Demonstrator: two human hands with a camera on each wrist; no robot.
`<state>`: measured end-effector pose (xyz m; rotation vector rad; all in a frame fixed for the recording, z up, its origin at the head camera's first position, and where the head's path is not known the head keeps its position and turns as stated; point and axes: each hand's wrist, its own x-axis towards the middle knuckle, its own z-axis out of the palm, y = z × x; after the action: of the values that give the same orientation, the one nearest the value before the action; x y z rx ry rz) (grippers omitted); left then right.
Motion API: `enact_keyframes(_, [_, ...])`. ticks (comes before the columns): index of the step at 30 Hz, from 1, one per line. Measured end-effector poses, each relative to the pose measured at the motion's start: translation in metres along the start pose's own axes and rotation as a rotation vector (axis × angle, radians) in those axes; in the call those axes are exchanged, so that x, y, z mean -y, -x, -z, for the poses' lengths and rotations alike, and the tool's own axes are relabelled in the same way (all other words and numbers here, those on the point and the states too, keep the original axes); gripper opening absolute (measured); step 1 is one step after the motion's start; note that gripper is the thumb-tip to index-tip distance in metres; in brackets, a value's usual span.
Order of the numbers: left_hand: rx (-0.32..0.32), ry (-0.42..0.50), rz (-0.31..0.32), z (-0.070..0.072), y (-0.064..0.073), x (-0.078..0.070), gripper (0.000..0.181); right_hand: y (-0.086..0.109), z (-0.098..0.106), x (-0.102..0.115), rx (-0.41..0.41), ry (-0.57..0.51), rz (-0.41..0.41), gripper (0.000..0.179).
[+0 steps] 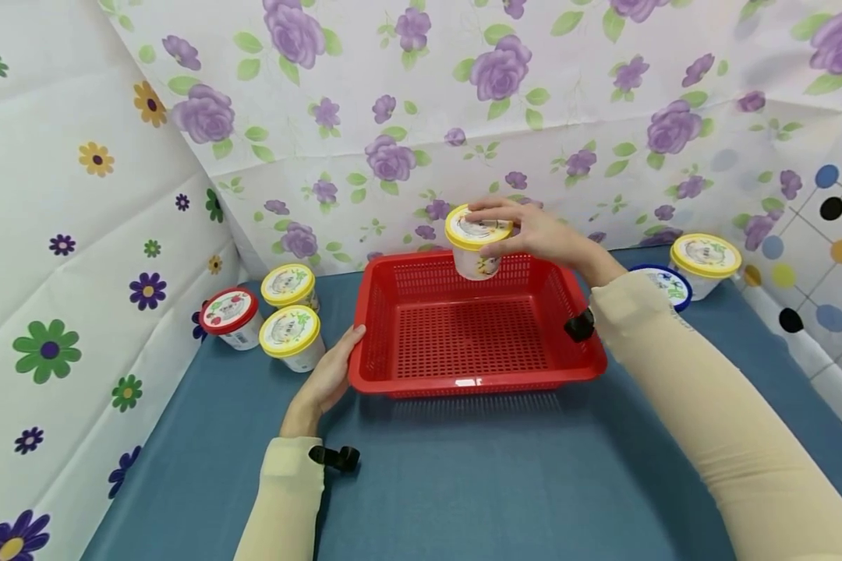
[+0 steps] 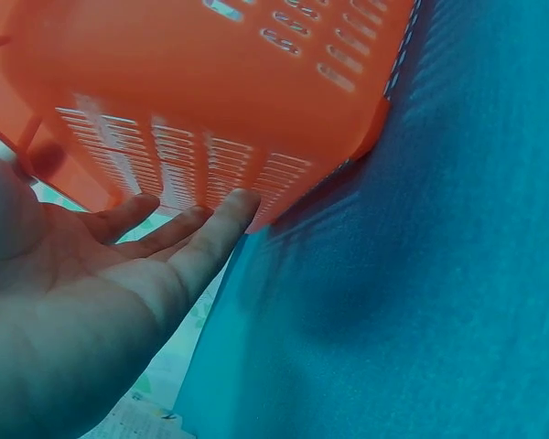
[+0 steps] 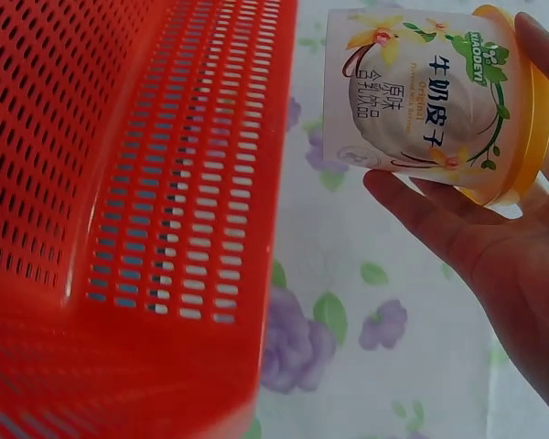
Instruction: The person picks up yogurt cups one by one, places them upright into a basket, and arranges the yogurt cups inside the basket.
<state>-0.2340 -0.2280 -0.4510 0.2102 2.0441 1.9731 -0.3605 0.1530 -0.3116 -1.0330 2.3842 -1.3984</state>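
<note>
At left on the blue cloth-covered table (image 1: pixel 421 483): round white tub with red lid (image 1: pixel 229 308), just beside it a round white tub with yellow lid (image 1: pixel 288 285) at the far side, and a second yellow-lidded white tub (image 1: pixel 291 333) nearer; all upright. Next, left hand (image 1: pixel 325 379): thumb at the rim, fingers spread along the slotted outer wall, holding left side of the red rectangular plastic basket (image 1: pixel 470 343). Basket sits mid-table. Above its far side, the held yellow-lidded white printed tub (image 1: pixel 475 263), roughly upright, apart from the basket in right wrist view. Right hand (image 1: pixel 543 234) pinches it between thumb and fingers. Far right: white tub with blue lid (image 1: pixel 666 285), partly behind the right sleeve (image 1: pixel 702 397); just beside it, another yellow-lidded tub (image 1: pixel 705 263).
</note>
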Motion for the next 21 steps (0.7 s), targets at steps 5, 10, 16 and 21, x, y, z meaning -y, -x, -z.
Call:
enact_keyframes(5, [-0.003,0.009,0.0,0.001,0.001,0.0,0.062,-0.011,-0.009,-0.001,0.044,-0.098,-0.01,0.058])
enact_keyframes(10, [-0.006,0.015,0.001,0.001,0.0,0.0,0.063,-0.019,-0.015,-0.003,0.058,-0.087,-0.025,0.061])
enact_keyframes(16, [-0.015,0.015,0.007,0.002,0.0,0.0,0.064,-0.029,-0.026,-0.006,0.091,-0.064,-0.018,0.063])
enact_keyframes(21, [-0.014,0.012,0.015,0.001,0.001,0.0,0.064,-0.035,-0.035,-0.01,0.129,-0.049,0.006,0.064])
